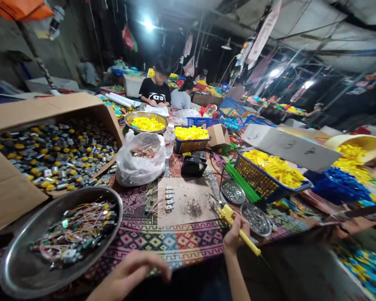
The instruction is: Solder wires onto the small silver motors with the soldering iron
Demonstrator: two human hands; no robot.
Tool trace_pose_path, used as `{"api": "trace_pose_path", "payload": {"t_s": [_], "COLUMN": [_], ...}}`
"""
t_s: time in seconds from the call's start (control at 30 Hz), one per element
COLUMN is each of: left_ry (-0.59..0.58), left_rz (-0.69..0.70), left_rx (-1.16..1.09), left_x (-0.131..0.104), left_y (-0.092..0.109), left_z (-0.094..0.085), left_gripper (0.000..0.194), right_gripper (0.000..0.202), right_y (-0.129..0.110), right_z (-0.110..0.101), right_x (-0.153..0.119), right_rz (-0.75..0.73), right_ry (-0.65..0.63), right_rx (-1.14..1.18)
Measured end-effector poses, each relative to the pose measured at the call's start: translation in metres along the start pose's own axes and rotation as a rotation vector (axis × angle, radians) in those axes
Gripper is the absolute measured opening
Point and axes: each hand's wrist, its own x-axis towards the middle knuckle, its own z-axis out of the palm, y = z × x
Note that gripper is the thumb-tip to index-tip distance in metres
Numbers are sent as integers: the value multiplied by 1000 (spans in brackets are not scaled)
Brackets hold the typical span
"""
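My right hand (235, 234) is wrapped round the yellow handle of a soldering iron (228, 214), its tip pointing up and left over a cardboard sheet (175, 186). Above the table's front edge, my left hand (138, 269) is slightly blurred, its fingers stretched to the right and nothing in them. On the sheet a short row of small motors (169, 198) with thin wires lies left of a patch of dark scraps (192, 207). A metal basin (119, 209) of wired motors stands left of my left hand. Two small round dishes (259, 219) sit beside the iron.
A cardboard box (44, 100) of motors stands at left, next to a plastic bag (128, 169) of wires. A water bottle (169, 142), a small black fan (193, 166) and a blue basket (260, 184) of yellow parts stand farther back. A person (155, 90) sits across the table.
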Motion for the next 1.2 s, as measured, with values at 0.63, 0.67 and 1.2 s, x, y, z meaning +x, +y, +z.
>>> {"api": "trace_pose_path", "payload": {"t_s": [0.63,0.67,1.2], "left_ry": [142,146,265], "left_rz": [-67,-53,-47], "left_rx": [145,136,386], "left_x": [52,54,65], "left_y": [-62,-63,-34], "left_z": [17,15,19], "left_gripper": [47,51,22], "right_gripper": [61,60,35], "right_y": [-9,-11,-7], "right_z": [7,7,3], "right_x": [-1,-3,-6], "right_rz": [25,21,-31], "right_ry": [-20,-16,-64], "right_rx": [-48,-51,-33]}}
